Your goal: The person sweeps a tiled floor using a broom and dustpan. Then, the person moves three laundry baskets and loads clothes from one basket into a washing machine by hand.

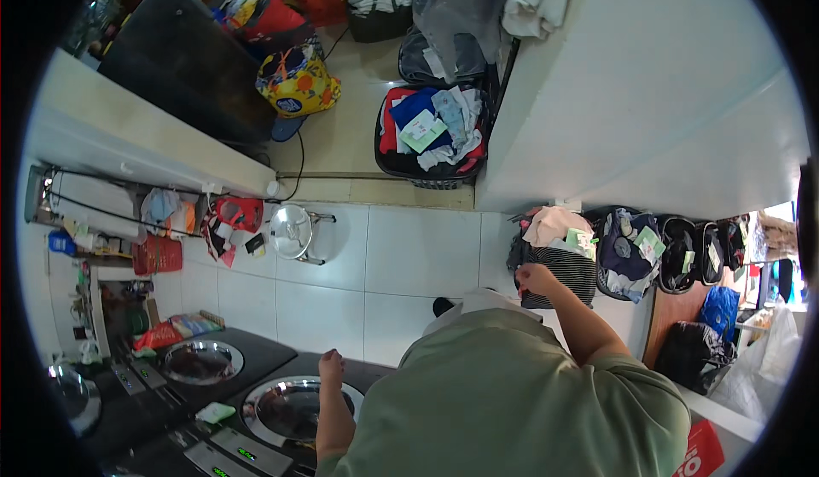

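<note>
My left hand (331,363) is in front of a black front-load laundry machine (374,374), beside its round chrome-rimmed door (262,400). The fingers look curled, and nothing shows in them. Over on the right, my right hand (536,280) overlaps a black-and-white striped garment (564,275) at the near side of a full laundry basket; whether it touches the cloth cannot be told. A peach garment (556,226) and a light green paper slip (581,241) bearing writing lie on the same pile.
More laundry baskets (630,253) line the right wall. Past a raised step stands a black basket (425,176) of clothes, near a yellow patterned bag (301,86). A round metal-topped stool (291,230) stands on the white tiles. A second machine door (203,362) is at left.
</note>
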`<action>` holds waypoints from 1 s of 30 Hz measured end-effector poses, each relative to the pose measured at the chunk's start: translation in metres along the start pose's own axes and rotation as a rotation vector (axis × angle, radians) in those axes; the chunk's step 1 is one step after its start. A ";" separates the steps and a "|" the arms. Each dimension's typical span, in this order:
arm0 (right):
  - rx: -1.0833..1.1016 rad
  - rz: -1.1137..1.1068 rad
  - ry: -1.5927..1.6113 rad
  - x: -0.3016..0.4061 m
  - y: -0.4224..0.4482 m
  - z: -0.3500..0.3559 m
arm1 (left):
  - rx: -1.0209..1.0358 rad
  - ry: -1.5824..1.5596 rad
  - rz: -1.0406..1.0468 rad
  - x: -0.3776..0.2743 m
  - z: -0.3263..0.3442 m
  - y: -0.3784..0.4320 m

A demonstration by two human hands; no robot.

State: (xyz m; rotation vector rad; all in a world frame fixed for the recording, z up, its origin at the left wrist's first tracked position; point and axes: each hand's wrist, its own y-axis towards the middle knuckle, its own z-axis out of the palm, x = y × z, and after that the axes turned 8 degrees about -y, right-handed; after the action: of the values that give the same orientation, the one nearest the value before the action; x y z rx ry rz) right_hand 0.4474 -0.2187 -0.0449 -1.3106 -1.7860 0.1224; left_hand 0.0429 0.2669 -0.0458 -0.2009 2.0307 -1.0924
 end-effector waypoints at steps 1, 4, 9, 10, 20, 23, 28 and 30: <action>0.188 0.045 0.058 0.011 0.006 0.008 | -0.018 -0.119 0.004 -0.030 0.004 0.013; 0.395 0.330 0.257 0.041 0.039 0.028 | -0.003 -0.177 0.015 -0.089 0.031 0.052; 0.177 0.511 0.617 0.093 0.165 0.071 | 0.311 0.653 0.553 -0.140 0.057 0.099; 0.100 0.511 0.909 0.093 0.209 0.076 | 0.396 0.656 0.469 -0.165 0.066 0.103; -0.525 1.018 1.456 0.247 0.445 0.115 | 0.372 0.931 0.277 -0.322 0.024 0.227; -1.035 1.283 1.075 0.248 0.475 0.136 | 0.575 0.738 0.211 -0.386 0.087 0.321; -1.345 1.189 1.305 0.261 0.475 0.155 | 0.737 1.224 0.667 -0.470 0.251 0.418; -1.169 0.939 1.550 0.254 0.461 0.161 | 0.796 1.082 0.591 -0.499 0.305 0.449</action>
State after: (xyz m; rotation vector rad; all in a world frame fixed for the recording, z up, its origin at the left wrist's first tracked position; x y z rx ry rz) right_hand 0.6557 0.2512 -0.2410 -1.9531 0.3054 -1.2296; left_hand 0.6909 0.5877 -0.1908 1.5772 2.0126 -1.6585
